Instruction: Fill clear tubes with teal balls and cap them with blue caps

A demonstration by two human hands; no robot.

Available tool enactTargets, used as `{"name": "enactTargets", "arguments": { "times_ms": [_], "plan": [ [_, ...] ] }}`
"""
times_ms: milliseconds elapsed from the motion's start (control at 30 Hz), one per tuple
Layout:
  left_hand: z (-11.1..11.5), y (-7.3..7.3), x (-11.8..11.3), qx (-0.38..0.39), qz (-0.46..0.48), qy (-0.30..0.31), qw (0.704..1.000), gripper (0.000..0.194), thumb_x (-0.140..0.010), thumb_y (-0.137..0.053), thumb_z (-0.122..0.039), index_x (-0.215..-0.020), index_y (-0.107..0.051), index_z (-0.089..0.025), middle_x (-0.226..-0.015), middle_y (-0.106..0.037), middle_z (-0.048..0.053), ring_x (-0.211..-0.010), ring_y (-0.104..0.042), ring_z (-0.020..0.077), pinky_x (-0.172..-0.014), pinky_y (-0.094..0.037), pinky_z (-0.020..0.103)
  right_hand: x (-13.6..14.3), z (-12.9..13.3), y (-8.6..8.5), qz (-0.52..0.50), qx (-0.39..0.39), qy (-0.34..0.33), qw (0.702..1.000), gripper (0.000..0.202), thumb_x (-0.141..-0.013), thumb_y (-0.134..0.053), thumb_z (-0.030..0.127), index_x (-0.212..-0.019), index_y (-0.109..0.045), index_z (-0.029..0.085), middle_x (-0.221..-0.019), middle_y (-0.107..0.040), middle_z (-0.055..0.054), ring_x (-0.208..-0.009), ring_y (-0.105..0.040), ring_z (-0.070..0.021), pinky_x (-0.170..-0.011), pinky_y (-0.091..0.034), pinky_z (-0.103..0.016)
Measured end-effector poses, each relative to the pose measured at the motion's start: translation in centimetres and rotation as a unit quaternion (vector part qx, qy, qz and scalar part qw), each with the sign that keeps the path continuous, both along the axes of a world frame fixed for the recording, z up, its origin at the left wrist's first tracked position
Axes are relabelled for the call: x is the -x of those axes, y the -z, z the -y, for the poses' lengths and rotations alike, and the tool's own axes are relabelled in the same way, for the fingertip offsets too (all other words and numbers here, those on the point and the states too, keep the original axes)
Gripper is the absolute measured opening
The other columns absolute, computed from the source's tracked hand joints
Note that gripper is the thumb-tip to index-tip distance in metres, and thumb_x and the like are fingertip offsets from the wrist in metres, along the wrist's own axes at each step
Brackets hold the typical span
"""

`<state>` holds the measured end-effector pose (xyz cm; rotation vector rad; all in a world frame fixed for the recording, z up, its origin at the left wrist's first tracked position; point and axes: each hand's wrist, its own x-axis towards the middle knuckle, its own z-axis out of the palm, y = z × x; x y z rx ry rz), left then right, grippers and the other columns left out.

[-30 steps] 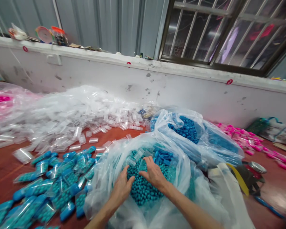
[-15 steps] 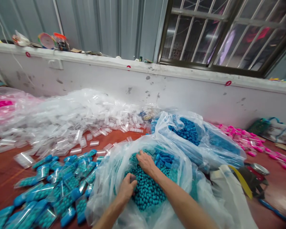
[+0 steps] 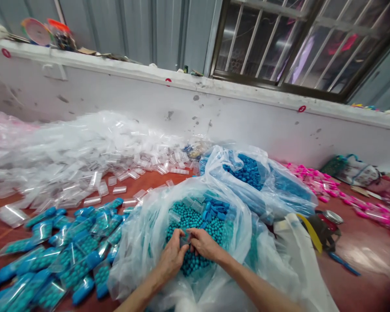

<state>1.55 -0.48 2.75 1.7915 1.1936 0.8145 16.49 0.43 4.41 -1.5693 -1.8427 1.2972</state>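
Observation:
Over an open bag [image 3: 156, 212] of turquoise beads [image 3: 195, 262], my two hands meet with their fingertips close together. My left hand [image 3: 173, 255] is closed around a small clear plastic case [image 3: 186, 239], mostly hidden by the fingers. Against the case's edge, my right hand [image 3: 204, 245] has its fingers pinched; what sits in the pinch is too small to make out. Several blue plastic caps [image 3: 216, 210] and a few clear cases [image 3: 195, 204] lie on the beads at the bag's far side.
Filled, blue-capped bead cases [image 3: 74, 255] spread over the red table [image 3: 370, 255] at left. Behind them is a heap of empty clear cases [image 3: 94, 151]. A bag of blue caps [image 3: 247, 171] stands behind, with pink pieces [image 3: 315, 180] and a lidded jar [image 3: 332, 218] at right.
My right hand has come back from the far side of the beads to my left hand, and their fingertips now meet. The view has shifted slightly to the right.

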Motion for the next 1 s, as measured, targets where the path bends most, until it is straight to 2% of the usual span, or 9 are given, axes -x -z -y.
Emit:
{"name": "enactTargets", "arguments": {
  "times_ms": [67, 200, 333, 467, 600, 733, 833, 933, 1000],
  "plan": [
    [0.1, -0.1, -0.1, 0.010, -0.013, -0.018, 1.000, 0.031, -0.074, -0.041, -0.023, -0.104, -0.039, -0.016, -0.103, -0.055, 0.011, -0.095, -0.054, 0.0214, -0.086, -0.040, 0.034, 0.0, 0.0, 0.1, 0.026, -0.021, -0.016, 0.999, 0.036, -0.075, -0.034, 0.007, -0.100, -0.060, 0.014, -0.056, -0.053, 0.003, -0.046, -0.048, -0.0107, -0.048, -0.039, -0.019],
    [0.0, -0.9, -0.2, 0.064, -0.063, -0.011, 0.996, 0.054, -0.067, -0.047, -0.021, -0.119, -0.033, -0.011, -0.110, -0.055, 0.012, -0.104, -0.052, 0.0219, -0.090, -0.037, 0.032, -0.1, -0.2, -0.9, 0.131, -0.116, -0.044, 0.984, 0.030, -0.072, -0.039, 0.006, -0.085, -0.065, 0.015, -0.079, -0.066, -0.004, -0.076, -0.059, -0.0159, -0.067, -0.041, -0.021],
    [0.2, -1.4, 0.1, 0.057, -0.136, 0.002, 0.989, 0.048, -0.068, -0.048, -0.021, -0.115, -0.042, -0.013, -0.119, -0.052, 0.011, -0.113, -0.046, 0.0213, -0.097, -0.032, 0.031, -0.7, -1.6, -2.5, 0.245, -0.121, -0.024, 0.962, 0.035, -0.073, -0.040, 0.006, -0.093, -0.066, 0.017, -0.093, -0.068, -0.007, -0.090, -0.060, -0.0196, -0.075, -0.040, -0.024],
    [0.7, -1.0, 0.2, 0.036, -0.205, 0.007, 0.978, 0.053, -0.070, -0.045, -0.018, -0.122, -0.039, -0.011, -0.125, -0.048, 0.012, -0.118, -0.041, 0.0218, -0.101, -0.029, 0.032, 0.0, -4.2, -3.2, 0.252, -0.183, 0.023, 0.950, 0.030, -0.083, -0.040, 0.019, -0.104, -0.061, 0.017, -0.104, -0.064, -0.008, -0.099, -0.056, -0.0195, -0.083, -0.039, -0.026],
    [1.1, 0.2, -0.4, -0.056, -0.290, -0.010, 0.955, 0.049, -0.070, -0.043, -0.012, -0.119, -0.045, -0.010, -0.129, -0.045, 0.015, -0.124, -0.034, 0.0273, -0.104, -0.026, 0.040, 2.6, -6.1, -2.2, 0.294, -0.207, -0.023, 0.933, 0.033, -0.082, -0.049, 0.029, -0.112, -0.051, 0.016, -0.110, -0.057, -0.011, -0.095, -0.056, -0.0212, -0.077, -0.042, -0.029],
    [0.9, 1.4, -0.2, -0.245, -0.318, -0.052, 0.914, 0.033, -0.069, -0.041, -0.003, -0.099, -0.055, -0.010, -0.139, -0.032, 0.017, -0.133, -0.011, 0.0323, -0.104, -0.023, 0.047, 3.6, -5.9, -1.5, 0.316, -0.216, -0.056, 0.922, 0.022, -0.083, -0.043, 0.016, -0.101, -0.055, 0.016, -0.101, -0.059, -0.010, -0.090, -0.057, -0.0193, -0.074, -0.042, -0.027],
    [0.3, 2.6, 0.3, -0.354, -0.298, -0.063, 0.884, 0.036, -0.070, -0.038, -0.001, -0.102, -0.052, -0.009, -0.140, -0.028, 0.017, -0.134, -0.002, 0.0320, -0.103, -0.024, 0.048, 2.9, -4.2, -1.7, 0.329, -0.239, -0.102, 0.908, 0.024, -0.086, -0.036, 0.013, -0.094, -0.058, 0.017, -0.095, -0.061, -0.009, -0.087, -0.058, -0.0189, -0.073, -0.042, -0.027],
    [-0.2, 4.0, 0.6, -0.404, -0.283, -0.025, 0.869, 0.048, -0.072, -0.036, -0.002, -0.119, -0.042, -0.008, -0.137, -0.034, 0.018, -0.134, -0.010, 0.0309, -0.102, -0.026, 0.046, 1.9, -2.7, -2.2, 0.356, -0.250, -0.150, 0.888, 0.027, -0.086, -0.034, 0.011, -0.090, -0.060, 0.014, -0.090, -0.064, -0.012, -0.079, -0.060, -0.0203, -0.066, -0.043, -0.028],
    [-0.4, 4.3, 0.4, -0.365, -0.295, 0.003, 0.883, 0.048, -0.074, -0.035, -0.004, -0.121, -0.040, -0.009, -0.129, -0.044, 0.016, -0.128, -0.028, 0.0282, -0.100, -0.028, 0.043, 1.3, -2.0, -2.4, 0.336, -0.240, -0.163, 0.896, 0.025, -0.083, -0.038, 0.010, -0.087, -0.063, 0.015, -0.087, -0.066, -0.009, -0.078, -0.061, -0.0196, -0.065, -0.043, -0.026]
  ]
}}
